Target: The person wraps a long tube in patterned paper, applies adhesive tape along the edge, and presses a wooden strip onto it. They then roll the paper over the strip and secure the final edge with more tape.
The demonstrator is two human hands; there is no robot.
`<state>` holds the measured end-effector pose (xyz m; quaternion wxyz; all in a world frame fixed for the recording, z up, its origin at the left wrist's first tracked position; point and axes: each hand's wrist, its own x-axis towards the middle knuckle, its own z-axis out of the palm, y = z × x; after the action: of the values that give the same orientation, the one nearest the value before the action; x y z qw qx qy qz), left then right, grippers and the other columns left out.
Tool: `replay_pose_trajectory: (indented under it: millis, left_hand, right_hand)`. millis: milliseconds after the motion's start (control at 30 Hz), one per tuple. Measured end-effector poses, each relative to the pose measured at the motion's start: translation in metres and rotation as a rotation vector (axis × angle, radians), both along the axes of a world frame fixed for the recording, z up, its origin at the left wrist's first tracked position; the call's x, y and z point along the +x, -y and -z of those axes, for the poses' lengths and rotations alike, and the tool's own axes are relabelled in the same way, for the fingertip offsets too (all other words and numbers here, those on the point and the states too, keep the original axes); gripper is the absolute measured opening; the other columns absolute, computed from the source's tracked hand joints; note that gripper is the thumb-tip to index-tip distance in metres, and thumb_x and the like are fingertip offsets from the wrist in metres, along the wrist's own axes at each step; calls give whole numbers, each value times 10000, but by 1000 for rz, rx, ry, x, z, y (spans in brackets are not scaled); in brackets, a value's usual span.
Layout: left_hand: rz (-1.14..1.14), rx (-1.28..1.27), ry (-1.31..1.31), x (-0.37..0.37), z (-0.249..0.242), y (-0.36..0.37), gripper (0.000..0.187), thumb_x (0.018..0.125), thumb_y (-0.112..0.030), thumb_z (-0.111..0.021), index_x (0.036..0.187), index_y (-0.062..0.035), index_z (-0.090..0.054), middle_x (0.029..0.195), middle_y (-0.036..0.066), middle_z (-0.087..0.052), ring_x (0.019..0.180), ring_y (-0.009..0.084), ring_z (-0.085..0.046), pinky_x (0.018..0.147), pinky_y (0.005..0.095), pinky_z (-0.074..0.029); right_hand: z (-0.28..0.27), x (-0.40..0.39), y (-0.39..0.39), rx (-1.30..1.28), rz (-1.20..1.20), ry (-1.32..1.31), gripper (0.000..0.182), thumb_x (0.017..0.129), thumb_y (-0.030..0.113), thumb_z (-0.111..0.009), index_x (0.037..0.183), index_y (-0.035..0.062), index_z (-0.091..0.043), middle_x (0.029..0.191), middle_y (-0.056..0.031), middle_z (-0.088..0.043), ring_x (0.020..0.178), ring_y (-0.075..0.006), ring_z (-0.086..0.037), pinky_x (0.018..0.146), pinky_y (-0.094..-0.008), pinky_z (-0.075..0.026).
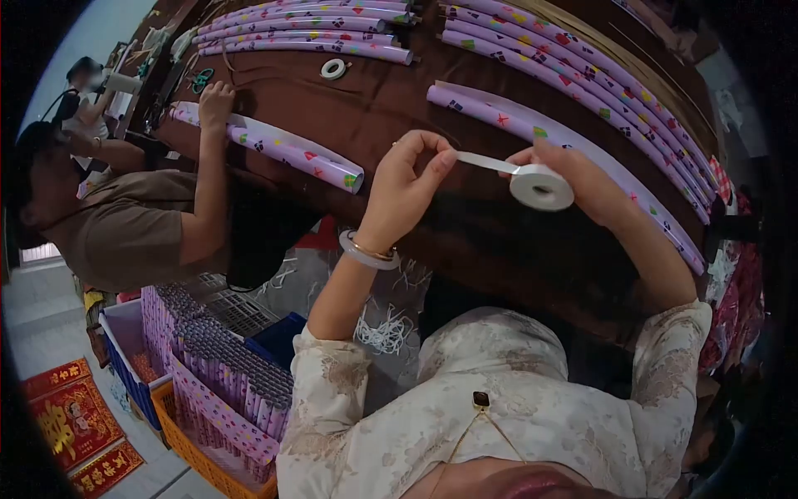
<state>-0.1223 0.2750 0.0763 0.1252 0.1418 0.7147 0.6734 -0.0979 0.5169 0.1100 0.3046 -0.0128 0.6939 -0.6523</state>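
My left hand (pixel 409 185) pinches the loose end of a white tape strip (pixel 485 162) between thumb and finger. From there the strip runs to a white tape roll (pixel 544 198), which my right hand (pixel 579 176) grips from behind and above. Both hands are raised over the near side of the brown-covered table (pixel 357 108). Just beyond my right hand lies a long purple patterned roll (pixel 499 116), its wrap edge partly loose. Another purple roll (pixel 303 156) lies to the left, under a co-worker's hand (pixel 218 101).
Stacks of finished-looking purple rolls (pixel 573 71) line the table's far side. A second tape roll (pixel 332 69) and green-handled scissors (pixel 202 80) lie there too. Below left, an orange crate (pixel 199 453) holds many purple tubes beside a blue-and-white crate (pixel 125 366). White strips (pixel 386 333) litter the floor.
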Motion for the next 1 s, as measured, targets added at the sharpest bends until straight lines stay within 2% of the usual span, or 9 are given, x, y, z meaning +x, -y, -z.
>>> replay_pose_trajectory:
  millis: [67,133,200,267,367,433,667,800,1000]
  left_hand:
    - [-24,-149,-194,-23,-3,-7,134,889,-152,-569,891,-22,-536,764,-59,-481,702,9,-417,622,163,-361]
    - [-20,-236,-228,-46,-5,-15,147,889,-158,-567,899,-15,-536,774,-46,-507,718,31,-449,645,188,-385]
    - [-33,-195,-232,-73,6,-25,164,839,-154,-601,888,-2,-560,774,96,-590,729,177,-555,668,298,-434]
    - [-56,-268,-282,-96,21,-33,168,835,-170,-595,880,-11,-566,817,117,-619,760,228,-594,650,333,-445]
    - [-66,-575,-294,-115,36,-42,180,866,-190,-576,935,-25,-558,824,90,-612,787,176,-577,704,268,-437]
    - [-94,-680,-359,-120,43,-46,177,861,-208,-564,948,-54,-570,848,107,-625,842,237,-584,757,345,-413]
    - [-122,-815,-397,-132,49,-49,226,866,-279,-538,967,-79,-567,851,64,-633,860,223,-560,821,415,-313]
    - [-92,-874,-335,-139,51,-46,251,836,-290,-568,935,-61,-594,834,71,-650,827,226,-600,807,384,-380]
    - [-90,-879,-291,-148,51,-40,268,789,-295,-601,884,-47,-645,808,99,-672,761,234,-643,760,340,-449]
  right_hand:
    - [-6,-21,-15,-138,48,-18,538,945,410,-330,1091,-42,-583,1068,-126,-617,991,-180,-584,912,-269,-411]
    - [-11,-47,-24,-212,29,27,485,914,416,-437,1037,-20,-609,993,-102,-649,900,-123,-598,807,-235,-450]
    - [6,-72,-35,-244,-28,15,481,899,412,-468,1045,-27,-598,1011,-112,-644,933,-139,-601,824,-250,-460]
    - [30,-91,-40,-144,-2,71,490,874,422,-503,1040,-29,-599,1022,-111,-637,950,-152,-600,854,-255,-448]
    - [45,-101,-38,-90,41,29,483,856,446,-511,1036,10,-613,914,-68,-618,783,-124,-566,746,-224,-420]
    - [54,-104,-40,-46,58,32,470,856,449,-506,1025,25,-619,855,-46,-605,721,-113,-538,702,-212,-401]
    - [74,-104,-38,213,114,-87,449,842,462,-533,788,29,-640,657,15,-506,609,-77,-444,563,-238,-340]
    - [77,-100,-34,361,128,-290,482,815,461,-579,648,10,-607,540,29,-446,517,-67,-396,490,-254,-325]
    - [70,-107,-25,564,113,-298,512,768,485,-610,601,1,-613,476,-27,-464,456,-96,-421,449,-279,-329]
